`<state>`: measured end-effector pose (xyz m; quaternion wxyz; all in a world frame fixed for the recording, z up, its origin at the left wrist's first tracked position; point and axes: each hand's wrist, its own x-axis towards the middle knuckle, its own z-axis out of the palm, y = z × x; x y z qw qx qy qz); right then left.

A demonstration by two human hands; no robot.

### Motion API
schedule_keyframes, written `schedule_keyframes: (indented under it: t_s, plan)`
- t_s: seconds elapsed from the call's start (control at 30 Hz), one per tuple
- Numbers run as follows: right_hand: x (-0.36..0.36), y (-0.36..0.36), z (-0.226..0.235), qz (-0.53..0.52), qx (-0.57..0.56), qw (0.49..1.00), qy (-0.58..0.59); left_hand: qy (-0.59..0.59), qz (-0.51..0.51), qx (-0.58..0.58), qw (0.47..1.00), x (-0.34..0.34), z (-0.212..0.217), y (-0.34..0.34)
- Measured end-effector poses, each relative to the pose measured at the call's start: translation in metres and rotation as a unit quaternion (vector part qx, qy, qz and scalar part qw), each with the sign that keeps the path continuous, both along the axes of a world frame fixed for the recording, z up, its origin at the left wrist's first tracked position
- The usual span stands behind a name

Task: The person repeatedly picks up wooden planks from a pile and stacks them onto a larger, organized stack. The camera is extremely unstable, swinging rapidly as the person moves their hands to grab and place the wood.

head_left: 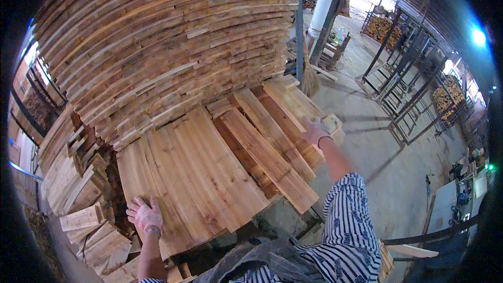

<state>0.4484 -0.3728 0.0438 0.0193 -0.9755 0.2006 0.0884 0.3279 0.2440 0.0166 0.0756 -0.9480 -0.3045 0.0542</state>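
Layer of pale, long, flat wooden boards, laid side by side atop a low stack; slants from lower left up toward right; lies between the two hands.

Left hand, in a light knit glove; fingers spread and flat, resting on the near left end of the board layer; grips nothing.

Right hand, same kind of glove; arm stretched out over the right edge of the stack; fingers curled on the end of a short pale wooden board at the far right corner; whether fully clasped cannot be told.

Reddish-brown longer planks, lying aslant on the layer between the pale boards and the right hand.

Tall wall of stacked plank ends, just behind the layer; fills the upper left.

Loose offcuts, heaped left of the left hand.

Striped blue-and-white sleeve on the right arm.

Grey concrete floor, right of the stack; dark metal racks beyond, well apart; white post at top.
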Motion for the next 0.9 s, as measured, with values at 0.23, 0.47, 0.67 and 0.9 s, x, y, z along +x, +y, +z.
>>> schedule_keyframes:
  t_s: [0.23, 0.47, 0.67, 0.9]
  plan:
    - [-0.026, 0.081, 0.028, 0.133, 0.087, 0.987, 0.0, -0.018, -0.006, 0.027, 0.999, 0.001, -0.015, 0.004]
    - [-0.06, 0.171, 0.022, 0.179, 0.056, 0.982, -0.033, -0.017, 0.004, 0.03, 0.999, 0.006, -0.024, 0.008]
    - [-0.021, 0.114, 0.009, 0.145, 0.13, 0.979, -0.06, -0.011, -0.004, 0.006, 1.0, 0.003, -0.022, 0.013]
    - [0.022, 0.129, -0.001, 0.07, 0.082, 0.994, -0.037, -0.036, -0.009, 0.035, 0.999, 0.004, -0.015, 0.006]
